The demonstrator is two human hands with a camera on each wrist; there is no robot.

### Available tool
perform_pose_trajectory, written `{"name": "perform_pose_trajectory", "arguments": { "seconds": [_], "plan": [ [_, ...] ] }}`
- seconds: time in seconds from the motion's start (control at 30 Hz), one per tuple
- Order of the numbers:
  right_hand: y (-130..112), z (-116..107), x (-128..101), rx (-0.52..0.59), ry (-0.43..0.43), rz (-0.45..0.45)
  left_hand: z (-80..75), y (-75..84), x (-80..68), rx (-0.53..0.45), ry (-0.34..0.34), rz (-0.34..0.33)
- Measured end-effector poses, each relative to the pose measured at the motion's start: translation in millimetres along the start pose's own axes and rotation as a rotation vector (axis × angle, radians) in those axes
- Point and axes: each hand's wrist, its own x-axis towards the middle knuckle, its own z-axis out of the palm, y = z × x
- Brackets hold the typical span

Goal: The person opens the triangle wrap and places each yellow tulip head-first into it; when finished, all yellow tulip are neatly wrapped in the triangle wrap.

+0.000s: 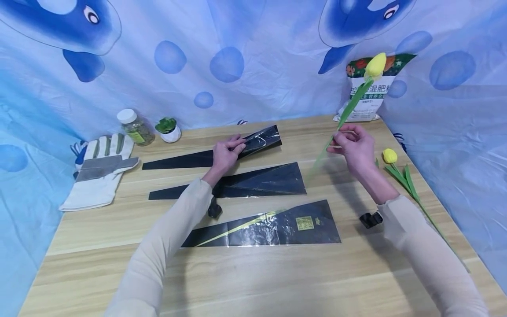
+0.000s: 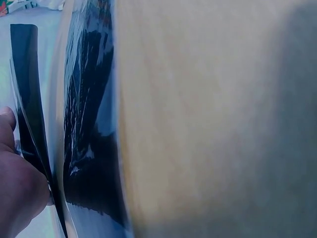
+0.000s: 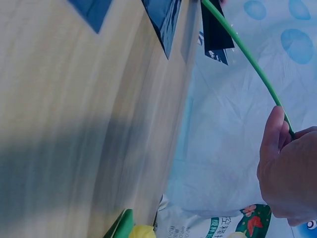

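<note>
Holding a yellow tulip [image 1: 375,66] by its stem, the right hand [image 1: 354,147] pinched it at about 2 o'clock on the bench [image 1: 253,281]. The left hand [image 1: 226,152] gripped the far black sleeve [image 1: 261,140] near 12. Motion blurred the lower stem, and both wrist views were smeared.

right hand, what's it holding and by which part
The right hand pinches a yellow tulip by its green stem, partway down, with the bloom raised.

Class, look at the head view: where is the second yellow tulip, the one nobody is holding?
The loose yellow tulip lies on the table near its right edge, just right of the right hand.
</note>
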Motion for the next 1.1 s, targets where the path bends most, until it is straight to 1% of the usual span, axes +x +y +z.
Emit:
{"name": "perform_pose_trajectory", "arguments": {
  "seconds": [0.27,0.37,0.5,0.67,0.87,1.0,1.1],
  "plan": [
    [3.0,14.1,18.9,0.052,0.079,-0.086,0.8,-0.5,-1.4,0.004,-0.002,0.004],
    [4.2,20.3,26.6,0.090,0.112,-0.104,0.9,-0.6,-2.1,0.009,-0.001,0.001],
    [5.6,26.7,35.1,0.151,0.153,-0.124,0.5,-0.7,-2.4,0.025,-0.001,0.013],
    [9.0,31.6,43.8,0.180,0.196,-0.156,0.0,0.2,-3.1,0.020,-0.001,0.026],
    [16.4,39.6,50.1,0.204,0.221,-0.153,1.3,-0.4,-3.0,0.017,-0.005,0.029],
    [24.8,46.8,51.4,0.225,0.212,-0.138,2.1,-1.9,-3.4,0.020,-0.004,0.042],
    [32.4,51.6,52.3,0.223,0.201,-0.124,2.9,-2.8,-4.1,0.016,0.001,0.038]
  ]
}}
